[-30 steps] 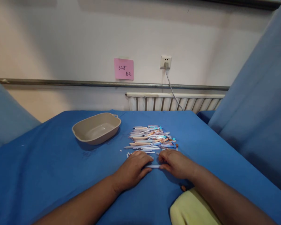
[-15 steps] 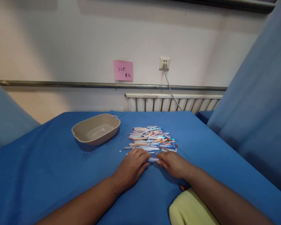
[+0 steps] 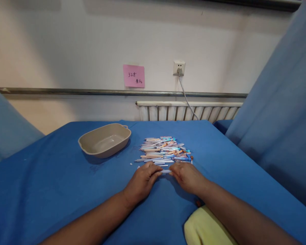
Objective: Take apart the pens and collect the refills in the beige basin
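Pale pen piece [image 3: 166, 172]: pinched at opposite ends by left hand [image 3: 143, 177] and right hand [image 3: 187, 176], fingers closed on it. Position: near side of pen pile [image 3: 163, 149], above blue-covered tabletop [image 3: 66, 190].

Handwritten "32" plus unclear characters on a pink note [image 3: 134, 76].

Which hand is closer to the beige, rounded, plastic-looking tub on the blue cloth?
Left. The left hand is nearer the person than the tub and to its right; the right hand is farther right, past the slim whitish pen-like piece both hands hold.
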Available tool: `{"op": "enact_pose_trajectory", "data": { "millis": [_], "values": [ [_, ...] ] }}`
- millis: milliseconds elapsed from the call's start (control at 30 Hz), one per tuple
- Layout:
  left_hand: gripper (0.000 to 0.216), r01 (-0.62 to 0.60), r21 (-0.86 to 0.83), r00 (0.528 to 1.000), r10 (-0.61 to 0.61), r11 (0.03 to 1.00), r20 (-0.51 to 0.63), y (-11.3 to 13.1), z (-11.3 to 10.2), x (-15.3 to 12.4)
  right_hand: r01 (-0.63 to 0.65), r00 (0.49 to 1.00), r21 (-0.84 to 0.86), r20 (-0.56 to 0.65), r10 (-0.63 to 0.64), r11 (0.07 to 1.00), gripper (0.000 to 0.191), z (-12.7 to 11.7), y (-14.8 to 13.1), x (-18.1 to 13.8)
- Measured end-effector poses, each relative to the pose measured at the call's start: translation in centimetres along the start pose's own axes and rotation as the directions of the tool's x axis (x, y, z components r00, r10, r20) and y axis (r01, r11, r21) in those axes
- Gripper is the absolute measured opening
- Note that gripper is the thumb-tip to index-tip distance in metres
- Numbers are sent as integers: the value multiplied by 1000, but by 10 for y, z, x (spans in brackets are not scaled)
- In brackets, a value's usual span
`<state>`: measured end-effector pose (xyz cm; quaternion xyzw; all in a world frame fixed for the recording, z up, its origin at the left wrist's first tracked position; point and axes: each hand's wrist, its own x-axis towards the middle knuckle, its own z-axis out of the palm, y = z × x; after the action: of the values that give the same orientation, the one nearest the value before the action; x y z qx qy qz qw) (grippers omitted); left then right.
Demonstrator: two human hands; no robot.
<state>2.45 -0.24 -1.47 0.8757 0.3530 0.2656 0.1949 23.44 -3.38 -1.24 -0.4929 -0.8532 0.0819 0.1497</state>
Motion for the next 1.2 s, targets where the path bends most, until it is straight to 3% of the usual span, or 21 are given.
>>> {"op": "enact_pose_trajectory", "data": {
  "millis": [100, 233, 300, 367, 467, 800, 933, 1100, 1200],
  "values": [
    [21, 138, -161, 990, -138, 977, 8, -1, 4, 3, -3, 1000, -61, 1, 3, 998, 22, 0, -2, 1],
    [30, 390, -366, 921, -365, 845, 139, -3, 8, 4, 0, 1000, -99, -5, -1, 995, 24, -2, -4, 2],
    [30, 340, -344, 940, -322, 875, 108, -4, 6, 3, -9, 1000, -65, -18, 7, 998, 24, -3, -2, 1],
    [26, 191, -240, 981, -194, 952, 10, -4, 3, 2, -5, 1000, -8, -30, 4, 1000, 24, -2, 1, 1],
    [18, 55, -70, 996, -59, 996, -61, -5, -2, 0, 13, 999, 64, -33, -11, 998, 25, 1, 6, 1],
    [23, -88, 153, 994, 78, 984, 70, 3, -4, -5, 71, 997, 213, -30, -66, 975, 24, 7, 3, 0],
    [30, 2, 166, 993, -22, 986, 117, 8, -5, -2, 48, 999, 130, -12, -47, 990, 24, 2, -1, 0],
    [55, 278, -62, 934, -255, 958, 249, 10, -4, 4, 5, 1000, -2, -14, -5, 1000, 24, -3, -7, 2],
    [39, 217, -96, 968, -202, 971, 150, 9, -3, 2, -8, 1000, 18, -23, 8, 1000, 24, -4, -7, 1]
  ]
}}
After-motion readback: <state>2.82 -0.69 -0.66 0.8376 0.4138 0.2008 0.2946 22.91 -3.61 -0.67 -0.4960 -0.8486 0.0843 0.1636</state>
